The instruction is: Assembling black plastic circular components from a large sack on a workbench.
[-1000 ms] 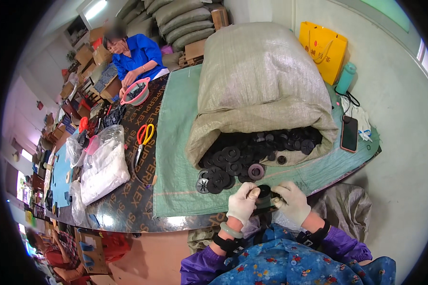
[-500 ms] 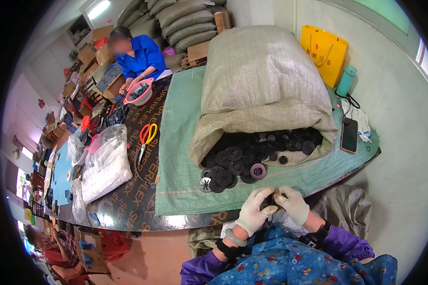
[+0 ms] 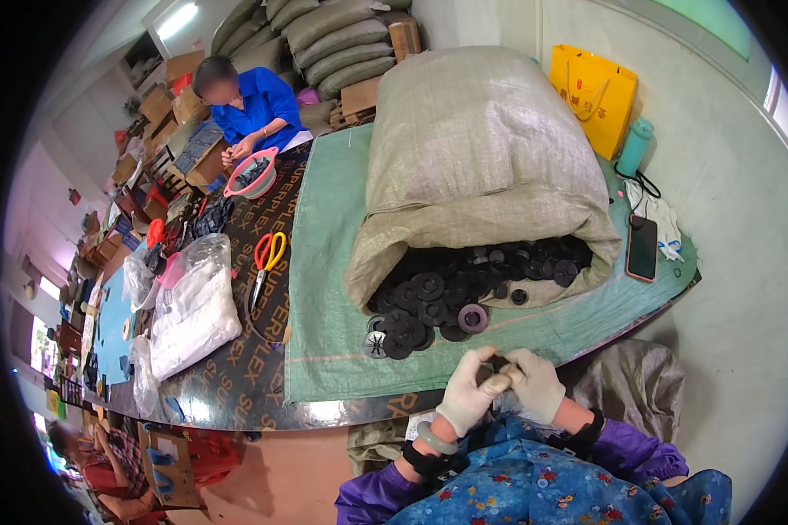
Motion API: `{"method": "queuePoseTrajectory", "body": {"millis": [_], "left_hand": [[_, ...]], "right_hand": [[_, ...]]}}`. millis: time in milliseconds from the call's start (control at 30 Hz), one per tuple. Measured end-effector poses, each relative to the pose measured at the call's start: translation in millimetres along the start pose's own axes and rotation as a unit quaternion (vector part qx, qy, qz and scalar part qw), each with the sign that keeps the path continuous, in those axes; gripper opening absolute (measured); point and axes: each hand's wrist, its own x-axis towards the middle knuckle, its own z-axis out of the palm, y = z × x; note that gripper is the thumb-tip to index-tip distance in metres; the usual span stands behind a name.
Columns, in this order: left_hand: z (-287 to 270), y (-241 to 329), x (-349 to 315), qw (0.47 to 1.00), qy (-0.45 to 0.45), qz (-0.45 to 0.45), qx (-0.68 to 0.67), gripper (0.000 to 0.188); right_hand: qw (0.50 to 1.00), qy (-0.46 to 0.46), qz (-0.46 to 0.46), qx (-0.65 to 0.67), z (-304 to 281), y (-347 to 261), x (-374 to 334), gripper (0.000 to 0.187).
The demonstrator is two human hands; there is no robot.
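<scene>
Dark part (image 3: 497, 360) mostly hidden

L hand (image 3: 468, 394) & R hand (image 3: 535, 385), gloved, both pinching it at table's (image 3: 236, 394) near edge; shape unclear. Discs (image 3: 403, 332) at sack's (image 3: 490, 131) mouth; those deeper in hard to tell apart.

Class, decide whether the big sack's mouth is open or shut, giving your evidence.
Open: the sack gapes at its near end, showing black discs inside, with more lying on the green sheet.

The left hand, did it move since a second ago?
Yes. Judged against the purplish ring, which lies still, the left hand has shifted to the right and slightly farther from it.
</scene>
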Motion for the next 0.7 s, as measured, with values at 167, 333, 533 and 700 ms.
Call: {"method": "queuePoseTrajectory", "body": {"millis": [167, 333, 533, 700], "left_hand": [[-1.7, -7.7, 9.0, 0.985, 0.003, 0.106, 0.137, 0.045], [-19.1, -18.5, 38.1, 0.952, 0.105, 0.072, 0.279, 0.019], [-6.1, 10.8, 66.0, 0.862, 0.051, -0.022, 0.504, 0.024], [-10.4, -13.0, 49.4, 0.852, 0.015, 0.05, 0.52, 0.026]], "right_hand": [[0.997, -0.056, 0.052, -0.02, -11.8, 26.5, 7.8, 0.029], [0.946, 0.134, -0.13, -0.265, -26.2, 14.6, 54.7, 0.019], [0.892, 0.066, -0.145, -0.423, -30.3, 28.5, 86.8, 0.026], [0.886, 0.01, -0.142, -0.441, -25.0, 30.7, 65.6, 0.029]]}}
